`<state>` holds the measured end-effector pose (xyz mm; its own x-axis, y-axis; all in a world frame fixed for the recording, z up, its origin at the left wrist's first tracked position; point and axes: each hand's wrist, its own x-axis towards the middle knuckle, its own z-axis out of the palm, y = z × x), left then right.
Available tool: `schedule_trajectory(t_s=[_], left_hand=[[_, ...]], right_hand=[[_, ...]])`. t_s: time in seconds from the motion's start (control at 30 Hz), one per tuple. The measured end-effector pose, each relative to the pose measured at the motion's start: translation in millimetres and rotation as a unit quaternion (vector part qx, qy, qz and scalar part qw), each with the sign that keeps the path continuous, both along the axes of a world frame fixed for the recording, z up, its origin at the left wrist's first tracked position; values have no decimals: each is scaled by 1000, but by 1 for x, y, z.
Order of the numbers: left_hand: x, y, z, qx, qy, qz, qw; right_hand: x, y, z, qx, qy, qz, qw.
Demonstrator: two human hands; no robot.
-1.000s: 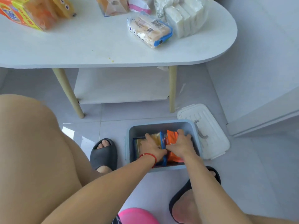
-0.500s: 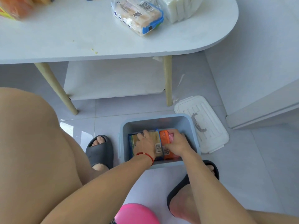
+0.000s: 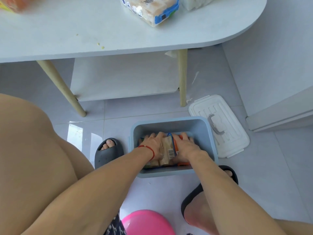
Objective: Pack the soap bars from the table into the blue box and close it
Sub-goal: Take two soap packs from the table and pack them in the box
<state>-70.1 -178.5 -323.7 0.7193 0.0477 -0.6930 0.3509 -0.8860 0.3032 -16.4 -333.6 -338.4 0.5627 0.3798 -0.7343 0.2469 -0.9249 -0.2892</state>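
Bench: white, rounded at the right end, with a lower shelf under it; it carries a clear soap pack with blue trim near the far edge and white bars just right of that, cut by the frame edge.
Floor: pale tiles; box and lid sit on it in front of the bench.
Box: blue, open, between two dark slippers; its far half is bare inside.
Box contents: a tan wrapped pack with a barcode lies in the near half, touching an orange pack on its right; how many bars are inside cannot be told.
Lid: white, with a grey handle, lying flat just right of the box and touching its rim.
Left hand: inside the box, fingers spread flat over the tan pack, pressing rather than gripping; a red band is at the wrist.
Right hand: inside the box, fingers spread over the orange pack, palm down; no closed grip shows.
Stool: pink, at the near edge.
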Motion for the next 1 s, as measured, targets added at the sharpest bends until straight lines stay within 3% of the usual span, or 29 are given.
schedule_trajectory(t_s=[0.27, 0.47, 0.63, 0.73, 0.9, 1.0], left_hand=[[-3, 6, -17, 51, 25, -95, 994], [-7, 4, -16, 75, 24, -114, 990], [-12, -9, 3, 124, -34, -118, 985], [-11, -10, 30, 112, -80, -152, 979], [-10, 9, 117, 61, -82, -200, 974], [-10, 44, 191, -9, -107, -225, 969]], right_hand=[[-5, 8, -11, -4, 24, 8, 1000], [-12, 11, -7, 18, 28, -25, 999], [-3, 8, 12, 1, 52, -18, 999], [0, 11, 35, -6, 3, -8, 1000], [6, 25, 95, -19, -22, 19, 999], [12, 52, 154, 65, -4, 52, 997]])
